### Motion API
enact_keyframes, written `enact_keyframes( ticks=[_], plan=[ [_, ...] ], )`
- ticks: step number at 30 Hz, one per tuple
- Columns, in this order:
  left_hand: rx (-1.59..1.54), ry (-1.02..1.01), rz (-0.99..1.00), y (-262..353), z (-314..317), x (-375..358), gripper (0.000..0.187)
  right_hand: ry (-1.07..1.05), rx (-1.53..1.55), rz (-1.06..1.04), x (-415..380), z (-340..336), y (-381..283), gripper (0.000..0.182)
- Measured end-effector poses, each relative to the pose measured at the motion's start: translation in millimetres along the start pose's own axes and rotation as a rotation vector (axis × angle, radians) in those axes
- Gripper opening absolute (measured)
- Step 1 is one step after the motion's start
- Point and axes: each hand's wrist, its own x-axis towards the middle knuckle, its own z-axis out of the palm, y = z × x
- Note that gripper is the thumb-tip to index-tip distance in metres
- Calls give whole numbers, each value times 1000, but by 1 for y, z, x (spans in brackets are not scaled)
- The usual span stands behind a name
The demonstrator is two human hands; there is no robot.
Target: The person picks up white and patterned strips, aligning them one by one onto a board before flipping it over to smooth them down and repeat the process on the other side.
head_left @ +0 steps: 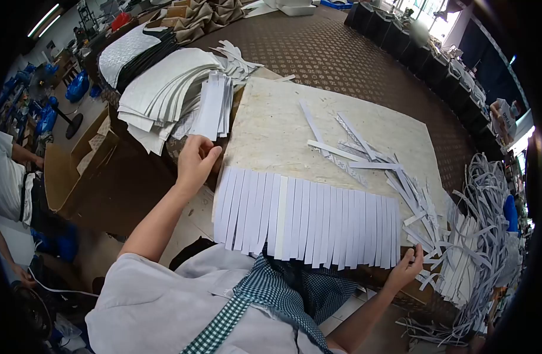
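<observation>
Left fingers (pixel 204 143), slightly parted, touch the strip stack (pixel 214 106), long axis running forward; right fingers' (pixel 419 252) hold unclear.

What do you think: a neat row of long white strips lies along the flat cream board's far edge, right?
Not quite: the head view shows the neat row of long white strips lying along the flat cream board's near edge, not its far edge.

No word, number or brand can be read; small dark marks on the white shirt (pixel 5 183) at far left and on a white item (pixel 508 120) at far right are illegible
</observation>
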Motion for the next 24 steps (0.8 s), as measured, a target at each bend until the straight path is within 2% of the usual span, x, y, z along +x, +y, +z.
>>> enact_keyframes(
  ticks=[1,3,4,6,7,9,10,12,14,17,20,23,24],
  plan=[
    [67,67,27,-9,-4,1,30,-1,7,4,0,0,0,41],
    [247,263,317,-20,-8,8,46,-7,55,48,-1,0,-3,41],
    [272,238,343,-20,-9,14,69,-19,46,85,-1,-1,-5,41],
    [364,166,256,-29,5,27,99,-24,4,78,-1,-3,-9,41],
    [321,101,165,-24,12,33,102,-21,-3,84,-1,-3,-9,41],
    [397,5,129,-24,26,41,93,11,-22,65,0,-2,-5,44],
    [451,19,179,-27,31,45,77,-10,-9,102,-1,-2,-3,44],
    [387,63,235,-36,28,54,69,-55,14,180,-1,-4,-4,44],
    [327,153,339,-44,18,59,57,-46,-5,171,-1,-2,-1,43],
    [8,193,370,-36,-9,67,48,-56,-30,166,0,-2,-2,41],
    [-28,290,497,-28,-36,86,47,-90,-35,159,0,-2,3,39],
    [177,452,609,-43,-72,131,46,-90,-87,175,1,-3,-2,38],
    [168,439,522,-42,-85,144,47,-89,-80,169,0,-4,-2,37]
  ],
)
